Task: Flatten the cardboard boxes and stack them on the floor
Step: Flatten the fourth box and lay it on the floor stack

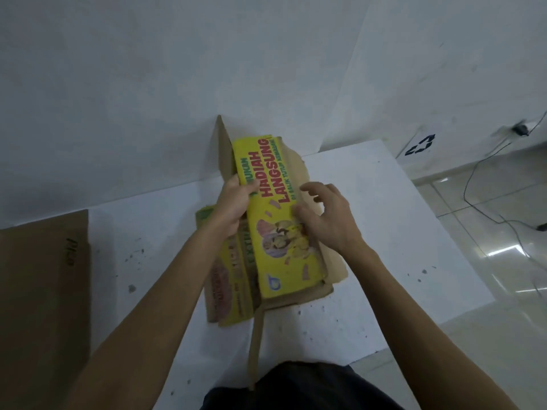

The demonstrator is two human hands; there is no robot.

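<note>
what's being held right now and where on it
The left hand grips the yellow box by the left edge of its printed top panel. The right hand is open, fingertips touching the panel's right edge, not gripping.

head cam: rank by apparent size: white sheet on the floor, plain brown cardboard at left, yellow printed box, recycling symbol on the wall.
1. white sheet
2. plain brown cardboard, though it's cut off by the frame and nearer the camera, so unsure against the box
3. yellow printed box
4. recycling symbol
</note>
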